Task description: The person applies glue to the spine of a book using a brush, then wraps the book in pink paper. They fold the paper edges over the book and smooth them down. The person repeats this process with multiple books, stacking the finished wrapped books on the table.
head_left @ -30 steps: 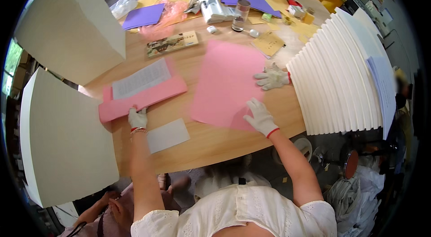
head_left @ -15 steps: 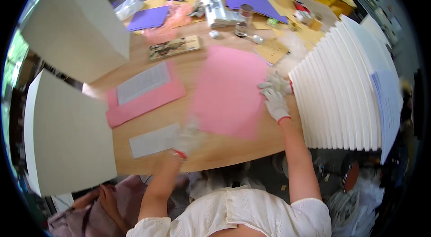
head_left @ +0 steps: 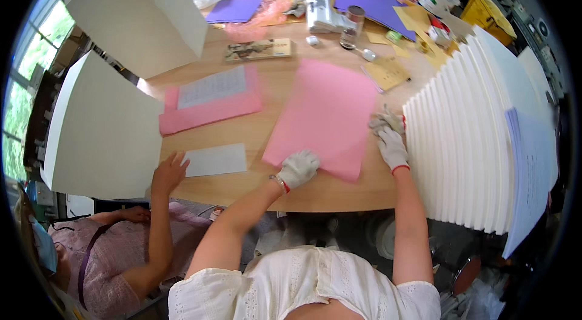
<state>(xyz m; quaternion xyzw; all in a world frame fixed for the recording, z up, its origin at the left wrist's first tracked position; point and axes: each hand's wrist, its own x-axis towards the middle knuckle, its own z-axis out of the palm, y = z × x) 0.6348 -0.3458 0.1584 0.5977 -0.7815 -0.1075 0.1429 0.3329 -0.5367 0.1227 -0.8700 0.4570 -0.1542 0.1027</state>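
Note:
A large pink sheet [head_left: 327,111] lies on the wooden table before me. My left hand [head_left: 299,168], in a whitish work glove, presses on its near edge with fingers curled in; whether anything is inside them is hidden. At the sheet's right side my right hand [head_left: 393,149], gloved too, rests with outstretched fingers against a loose greyish glove [head_left: 385,120] with a red cuff. Left of the sheet is a folded pink piece [head_left: 209,115] with a printed white paper [head_left: 212,86] on it. Nearer lies a pale blank strip [head_left: 217,160].
A co-worker's bare hand [head_left: 171,168] touches the strip's left end. White boards [head_left: 106,132] stand at the left, and a tall stack of white sheets [head_left: 454,138] at the right. Farther back are a book-like box [head_left: 258,50], a clear cylinder [head_left: 351,28] and purple sheets [head_left: 370,5].
My left hand has moved right from beside the strip onto the pink sheet's near edge. A co-worker's hand has come up to the strip. The whole view has shifted somewhat.

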